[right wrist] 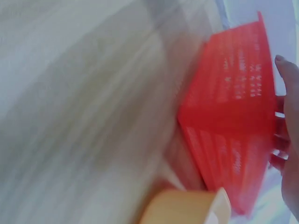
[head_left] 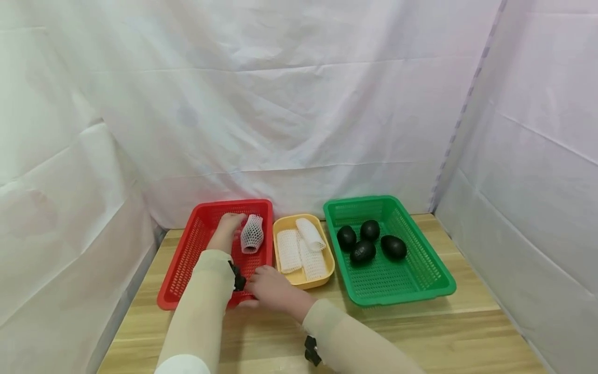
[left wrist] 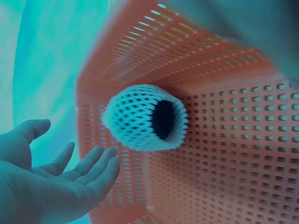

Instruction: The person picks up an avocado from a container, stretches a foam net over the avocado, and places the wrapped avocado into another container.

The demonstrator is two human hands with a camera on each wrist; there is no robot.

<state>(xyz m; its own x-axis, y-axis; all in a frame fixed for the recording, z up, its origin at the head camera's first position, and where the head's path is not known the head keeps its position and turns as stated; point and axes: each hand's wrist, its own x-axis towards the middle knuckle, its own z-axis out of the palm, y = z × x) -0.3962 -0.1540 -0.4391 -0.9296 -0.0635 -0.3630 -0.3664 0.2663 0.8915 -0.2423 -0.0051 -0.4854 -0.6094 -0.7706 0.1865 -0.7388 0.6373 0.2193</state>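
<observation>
A dark avocado in a white foam net (head_left: 252,232) lies in the far right part of the red basket (head_left: 169,283). My left hand (head_left: 229,227) is inside that basket, just left of the netted avocado. In the left wrist view, the left fingers (left wrist: 96,170) are extended and apart from the net, holding nothing. The dark end of the avocado (left wrist: 163,120) shows through the net's opening. My right hand (head_left: 275,292) is at the red basket's near right corner, fingers loosely spread by the rim. In the right wrist view, its fingers overlap the basket's edge.
Right of the red basket stands a small yellow tray (head_left: 322,281) with several white foam nets (head_left: 289,250). Farther right, a green basket (head_left: 406,298) holds several bare avocados (head_left: 363,252). A white cloth (head_left: 299,104) hangs behind the wooden table (head_left: 467,337) and at both sides.
</observation>
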